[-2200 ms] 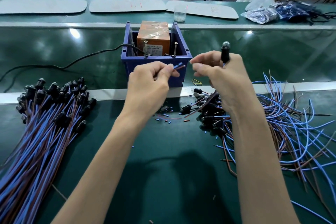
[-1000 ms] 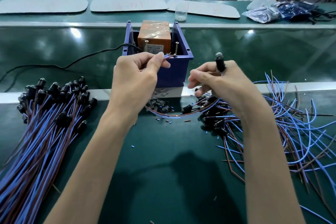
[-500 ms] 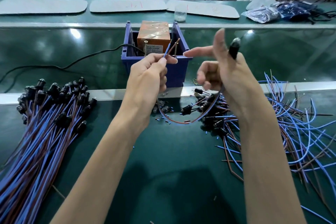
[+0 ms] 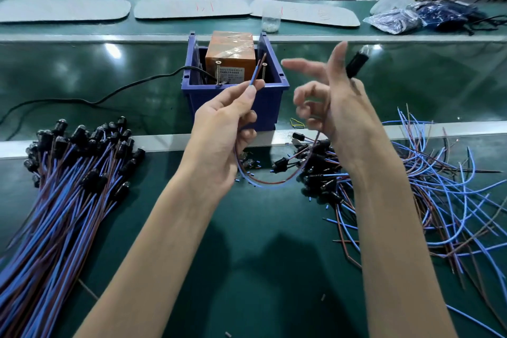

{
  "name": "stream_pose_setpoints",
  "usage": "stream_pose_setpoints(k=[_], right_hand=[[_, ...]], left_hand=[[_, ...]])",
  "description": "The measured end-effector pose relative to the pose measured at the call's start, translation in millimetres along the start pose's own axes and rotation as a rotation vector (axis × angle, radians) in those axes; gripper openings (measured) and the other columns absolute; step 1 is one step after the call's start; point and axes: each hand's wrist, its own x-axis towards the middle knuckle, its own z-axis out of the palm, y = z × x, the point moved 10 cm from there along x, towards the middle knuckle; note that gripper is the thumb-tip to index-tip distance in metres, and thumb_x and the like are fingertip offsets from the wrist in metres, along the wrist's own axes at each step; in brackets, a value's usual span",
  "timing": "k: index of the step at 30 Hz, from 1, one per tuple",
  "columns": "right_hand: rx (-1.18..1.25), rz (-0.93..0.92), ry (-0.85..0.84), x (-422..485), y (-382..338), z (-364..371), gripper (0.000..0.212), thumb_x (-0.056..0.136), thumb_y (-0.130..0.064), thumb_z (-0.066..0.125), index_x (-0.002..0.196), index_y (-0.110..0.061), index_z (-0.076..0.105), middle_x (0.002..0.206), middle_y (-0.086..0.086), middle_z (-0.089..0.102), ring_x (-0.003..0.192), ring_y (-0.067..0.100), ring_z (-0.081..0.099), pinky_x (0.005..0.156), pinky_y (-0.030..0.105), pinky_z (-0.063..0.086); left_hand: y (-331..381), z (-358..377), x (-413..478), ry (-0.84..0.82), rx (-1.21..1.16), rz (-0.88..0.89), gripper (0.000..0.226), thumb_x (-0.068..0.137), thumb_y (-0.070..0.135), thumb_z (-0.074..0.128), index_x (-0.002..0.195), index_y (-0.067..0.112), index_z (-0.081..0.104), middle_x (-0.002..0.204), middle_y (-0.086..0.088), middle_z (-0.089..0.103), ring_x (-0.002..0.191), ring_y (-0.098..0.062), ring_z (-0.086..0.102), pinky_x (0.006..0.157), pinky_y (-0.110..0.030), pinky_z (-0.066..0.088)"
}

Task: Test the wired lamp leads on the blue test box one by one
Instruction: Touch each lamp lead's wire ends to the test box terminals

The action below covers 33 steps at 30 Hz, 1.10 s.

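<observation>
Left grip (image 4: 219, 129) pinches lead ends (image 4: 258, 70) above blue box (image 4: 274, 107) rim; right grip (image 4: 340, 110) unclear.

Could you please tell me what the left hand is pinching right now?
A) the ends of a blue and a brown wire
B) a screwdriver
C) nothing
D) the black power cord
A: the left hand pinches the wire ends, which point up in front of the blue box; the right hand holds the lamp.
</observation>
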Motion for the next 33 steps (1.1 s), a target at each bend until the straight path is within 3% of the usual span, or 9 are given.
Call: stream_pose_setpoints(k=[2,4,9,13,19,25,28,31,33], right_hand=[[-0.094,0.031,-0.033,0.0,5.4,5.7,0.072,0.098,-0.059,0.014,0.095,-0.022,0.076,0.054,-0.004,0.05,0.044,0.007,0.034,0.041,0.014,0.024],[-0.118,0.044,-0.057,-1.1,9.5,12.7,0.071,0.099,-0.058,0.02,0.086,-0.019,0.078,0.054,-0.004,0.047,0.046,0.006,0.028,0.04,0.015,0.02],[-0.112,0.023,-0.111,-3.3,11.3,28.3,0.03,0.094,-0.032,0.059,0.076,-0.017,0.077,0.057,-0.004,0.055,0.044,0.006,0.026,0.039,0.014,0.019],[-0.088,-0.018,-0.159,-7.1,8.3,34.9,0.018,0.088,-0.018,0.067,0.073,-0.019,0.076,0.062,-0.004,0.068,0.046,0.004,0.037,0.041,0.01,0.026],[-0.03,-0.057,-0.213,-10.4,4.3,39.6,0.008,0.084,0.002,0.068,0.085,-0.006,0.07,0.055,-0.01,0.065,0.045,-0.004,0.051,0.043,0.004,0.035],[-0.074,-0.014,-0.231,-8.7,11.0,42.2,0.009,0.077,0.004,0.073,0.081,-0.002,0.068,0.055,-0.007,0.065,0.043,-0.003,0.053,0.044,0.003,0.036],[-0.083,0.007,-0.214,-7.2,15.2,44.1,0.006,0.078,0.001,0.074,0.081,-0.001,0.07,0.054,-0.007,0.065,0.041,-0.003,0.052,0.044,0.003,0.035],[-0.091,0.022,-0.195,-6.4,18.5,46.5,0.006,0.077,-0.001,0.076,0.08,-0.002,0.072,0.061,-0.004,0.069,0.051,-0.001,0.059,0.052,0.007,0.043],[-0.091,0.025,-0.18,-5.4,19.7,46.6,0.005,0.076,-0.001,0.076,0.078,-0.003,0.072,0.064,-0.002,0.07,0.058,0.004,0.062,0.058,0.011,0.047]], left_hand=[[1.3,0.4,-1.4,0.017,-0.001,0.007,0.009,0.094,0.012,0.058,0.092,0.016,0.066,0.057,0.014,0.051,0.048,-0.001,0.041,0.039,-0.011,0.029],[1.8,-0.4,-3.0,0.049,0.016,0.016,0.009,0.092,0.012,0.06,0.087,0.018,0.063,0.059,0.012,0.047,0.045,0.0,0.038,0.038,-0.011,0.028],[2.6,0.0,-3.7,0.062,0.05,0.041,0.009,0.091,0.013,0.061,0.084,0.018,0.057,0.057,0.014,0.063,0.046,0.0,0.039,0.043,-0.01,0.033],[2.6,-2.5,-1.9,0.067,-0.029,0.044,0.015,0.09,0.01,0.061,0.078,0.014,0.055,0.054,0.011,0.052,0.044,0.0,0.043,0.039,-0.01,0.03],[-0.9,-4.1,-1.1,0.082,-0.05,0.036,0.019,0.089,0.013,0.065,0.074,0.017,0.054,0.054,0.01,0.049,0.046,-0.001,0.04,0.042,-0.012,0.032],[-9.1,-3.7,-0.3,0.104,-0.109,-0.009,0.015,0.088,0.019,0.066,0.077,0.017,0.057,0.057,0.01,0.056,0.048,-0.001,0.05,0.047,-0.012,0.043],[-14.7,-4.2,0.9,0.111,-0.112,-0.045,0.015,0.089,0.021,0.065,0.078,0.019,0.055,0.057,0.01,0.053,0.05,-0.002,0.046,0.052,-0.013,0.041],[-20.0,-2.6,0.1,0.089,-0.1,-0.107,0.011,0.091,0.025,0.062,0.091,0.013,0.061,0.077,-0.001,0.058,0.066,-0.01,0.046,0.061,-0.019,0.036],[-22.6,-1.2,-2.4,0.072,-0.086,-0.151,0.034,0.091,0.025,0.061,0.114,0.0,0.06,0.101,-0.01,0.056,0.08,-0.017,0.043,0.063,-0.02,0.033]])
